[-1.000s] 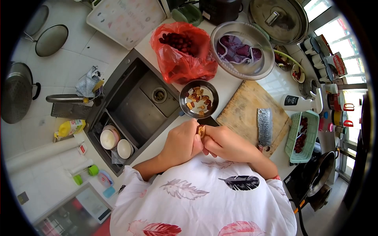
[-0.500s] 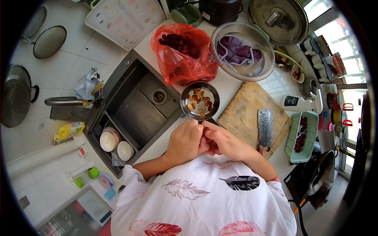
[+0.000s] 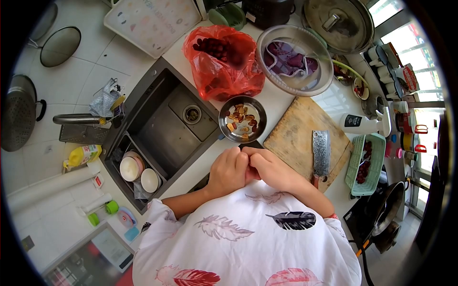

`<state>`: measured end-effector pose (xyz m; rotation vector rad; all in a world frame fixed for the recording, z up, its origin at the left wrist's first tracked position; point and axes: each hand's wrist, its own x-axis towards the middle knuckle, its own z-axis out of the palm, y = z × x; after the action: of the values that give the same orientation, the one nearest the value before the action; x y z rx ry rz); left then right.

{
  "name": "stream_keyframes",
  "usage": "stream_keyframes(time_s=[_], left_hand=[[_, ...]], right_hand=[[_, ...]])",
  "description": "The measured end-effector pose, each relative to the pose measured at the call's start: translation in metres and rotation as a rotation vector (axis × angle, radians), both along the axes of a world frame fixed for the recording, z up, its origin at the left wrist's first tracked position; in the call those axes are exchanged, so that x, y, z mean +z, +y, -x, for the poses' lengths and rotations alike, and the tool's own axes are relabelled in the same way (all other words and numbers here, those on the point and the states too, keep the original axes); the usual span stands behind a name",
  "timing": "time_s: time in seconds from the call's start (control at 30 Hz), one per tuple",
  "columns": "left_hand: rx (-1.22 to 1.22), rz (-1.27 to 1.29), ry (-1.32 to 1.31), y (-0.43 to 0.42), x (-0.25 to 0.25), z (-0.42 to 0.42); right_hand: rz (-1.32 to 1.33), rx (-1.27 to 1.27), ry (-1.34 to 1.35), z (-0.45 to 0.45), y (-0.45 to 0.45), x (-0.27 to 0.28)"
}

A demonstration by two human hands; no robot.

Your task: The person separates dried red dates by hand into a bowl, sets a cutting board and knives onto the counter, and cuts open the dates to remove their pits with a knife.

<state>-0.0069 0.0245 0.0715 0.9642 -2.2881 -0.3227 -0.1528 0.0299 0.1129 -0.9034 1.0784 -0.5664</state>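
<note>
My left hand point(image 3: 228, 172) and my right hand point(image 3: 269, 168) meet in front of my chest, fingers curled and pressed together. Whatever is between them is hidden by the fingers. Just beyond them stands a round metal bowl point(image 3: 261, 125) with several red-brown and yellowish pieces point(image 3: 244, 117) in it. Behind the bowl lies an open red plastic bag point(image 3: 210, 78) with dark red fruit point(image 3: 212, 47) inside. A cleaver point(image 3: 321, 152) rests on the wooden board point(image 3: 296, 128) to the right. Farther right, a green basket point(image 3: 353, 167) holds more dark red fruit.
On the left is a sink point(image 3: 162, 119) with stacked bowls point(image 3: 150, 180) in its small compartment. A clear basin point(image 3: 324, 78) with purple cloth stands behind the board. A white bottle point(image 3: 365, 125) is at the right, and a wok point(image 3: 389, 209) sits at the lower right.
A yellowish-brown piece showed between my fingers a second ago; now the fingers cover it or it is out of sight. Both hands have closed more tightly together.
</note>
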Motion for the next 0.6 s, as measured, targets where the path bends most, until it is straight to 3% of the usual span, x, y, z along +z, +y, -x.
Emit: stream_keyframes(time_s=[0.13, 0.6], left_hand=[[0.005, -0.031, -0.013, 0.0, -0.002, 0.0], [0.008, -0.215, 0.07, -0.002, -0.001, 0.0]], right_hand=[[0.045, -0.007, 0.103, -0.003, 0.0, 0.001], [0.074, -0.061, 0.074, -0.006, 0.004, -0.016]])
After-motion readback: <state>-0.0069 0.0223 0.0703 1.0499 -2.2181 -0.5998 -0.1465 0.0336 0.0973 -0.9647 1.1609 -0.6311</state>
